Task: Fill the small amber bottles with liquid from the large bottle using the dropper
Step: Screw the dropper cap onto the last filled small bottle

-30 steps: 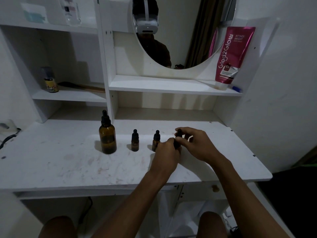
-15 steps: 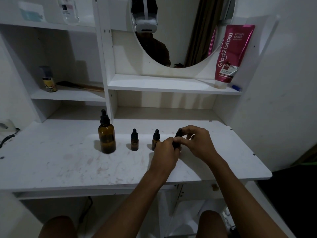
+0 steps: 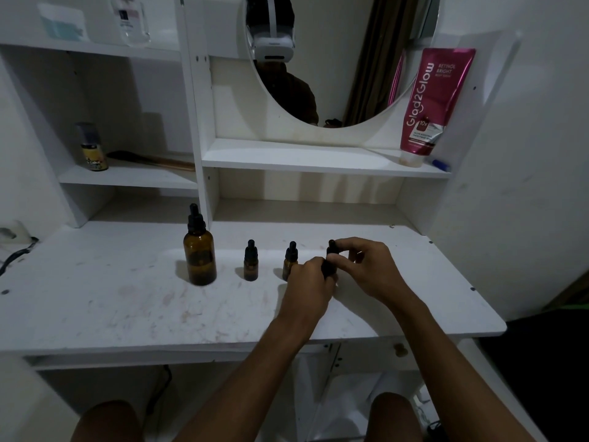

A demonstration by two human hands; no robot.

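- large bottle (image 3: 199, 256): far left of the row, dropper cap on and untouched, so no filling yet imo. Lots of bare tabletop (image 3: 95, 298) left of it
- first small bottle (image 3: 250, 264) and second small bottle (image 3: 289, 261): capped, standing apart
- left hand (image 3: 307, 282): wrapped round the third small bottle (image 3: 331, 247), same as a second ago
- right hand (image 3: 373, 269): pinching its cap. Fingers barely shifted, so probably unscrewing
- table's right edge is near, so not much room that side

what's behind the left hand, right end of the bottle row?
A small amber bottle, gripped by left hand and right hand; only its black dropper cap and a dark sliver of body show. Its base and fill level are covered. Neighbouring bottle partly covered too.
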